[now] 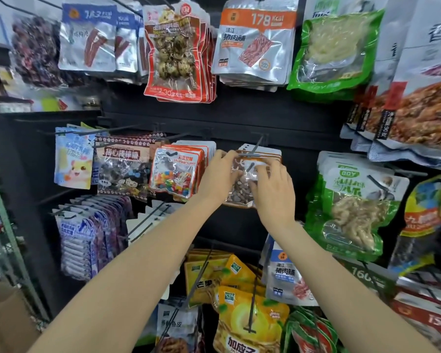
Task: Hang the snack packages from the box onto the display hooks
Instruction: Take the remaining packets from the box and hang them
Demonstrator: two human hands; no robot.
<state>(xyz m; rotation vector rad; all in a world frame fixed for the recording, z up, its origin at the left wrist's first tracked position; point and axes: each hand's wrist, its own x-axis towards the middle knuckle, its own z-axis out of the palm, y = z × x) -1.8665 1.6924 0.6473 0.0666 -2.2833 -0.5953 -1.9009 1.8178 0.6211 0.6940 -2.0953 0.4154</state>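
Both my hands are up at a middle display hook point(257, 147) on the black panel. My left hand point(220, 174) pinches the left top corner of a clear snack package point(241, 189) filled with brown and white pieces, with an orange-and-white header. My right hand point(274, 189) grips the same package on its right side. The package sits at the front end of the hook, in front of other packs of the same kind point(261, 152). Whether its hole is over the hook tip is hidden by my fingers. A corner of a cardboard box point(3, 319) shows at bottom left.
Full hooks surround the spot: colourful candy packs point(175, 171) to the left, green packs point(354, 207) to the right, orange pork jerky packs point(255, 39) above, yellow packs point(242, 312) below. A bare hook point(150, 217) juts out at lower left. A green-framed rack point(0, 200) stands at far left.
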